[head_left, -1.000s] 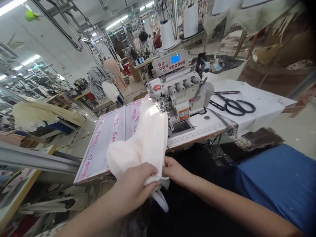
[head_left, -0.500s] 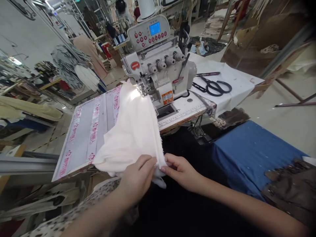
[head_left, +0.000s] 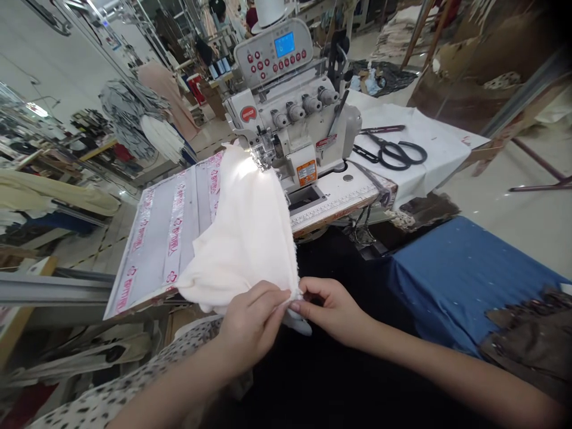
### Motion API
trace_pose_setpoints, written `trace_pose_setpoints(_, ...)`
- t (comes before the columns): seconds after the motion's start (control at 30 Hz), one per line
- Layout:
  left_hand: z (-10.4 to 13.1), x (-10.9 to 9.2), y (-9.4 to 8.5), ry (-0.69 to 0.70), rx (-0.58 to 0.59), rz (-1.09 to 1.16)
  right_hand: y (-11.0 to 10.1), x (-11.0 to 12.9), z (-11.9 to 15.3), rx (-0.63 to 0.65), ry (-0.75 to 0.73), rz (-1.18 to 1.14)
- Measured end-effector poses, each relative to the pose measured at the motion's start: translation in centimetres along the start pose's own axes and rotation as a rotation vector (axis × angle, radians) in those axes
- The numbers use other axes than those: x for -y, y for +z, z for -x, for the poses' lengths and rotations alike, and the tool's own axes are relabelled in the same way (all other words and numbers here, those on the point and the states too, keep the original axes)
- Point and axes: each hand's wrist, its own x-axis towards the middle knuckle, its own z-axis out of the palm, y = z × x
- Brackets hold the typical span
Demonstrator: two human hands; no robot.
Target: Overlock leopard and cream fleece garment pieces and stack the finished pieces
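Note:
A cream-white fabric piece (head_left: 245, 238) runs from under the lit presser foot of a white sewing machine (head_left: 295, 125) down to my hands. My left hand (head_left: 252, 322) pinches the fabric's near corner, its fingertips at the edge. Just to the right, my right hand (head_left: 333, 310) grips the same edge between thumb and fingers, the two hands almost touching. A loose bit of the cloth hangs below the fingertips. The fabric's right edge looks rough and runs nearly straight from the machine to my hands.
Black scissors (head_left: 395, 154) lie on white cloth (head_left: 442, 143) right of the machine. A blue cloth (head_left: 469, 274) with dark brown fabric (head_left: 531, 333) is at the right. The machine table's left part (head_left: 156, 238) has pink printed tape. Garments hang at the back left.
My left fingertips have moved slightly right, closer to the right hand at the fabric's corner. The whole view has shifted a little, with the machine now slightly further right.

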Motion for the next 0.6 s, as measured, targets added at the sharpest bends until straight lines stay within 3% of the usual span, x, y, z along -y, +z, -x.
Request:
trace_pose_setpoints(0.37,0.0,-0.1,0.2,0.046,0.011,-0.061,0.1,0.5,0.2,-0.014,0.000,0.018)
trace_pose_setpoints(0.6,0.5,0.0,1.7,0.041,0.011,-0.212,-0.8,0.3,0.9,0.106,0.136,-0.366)
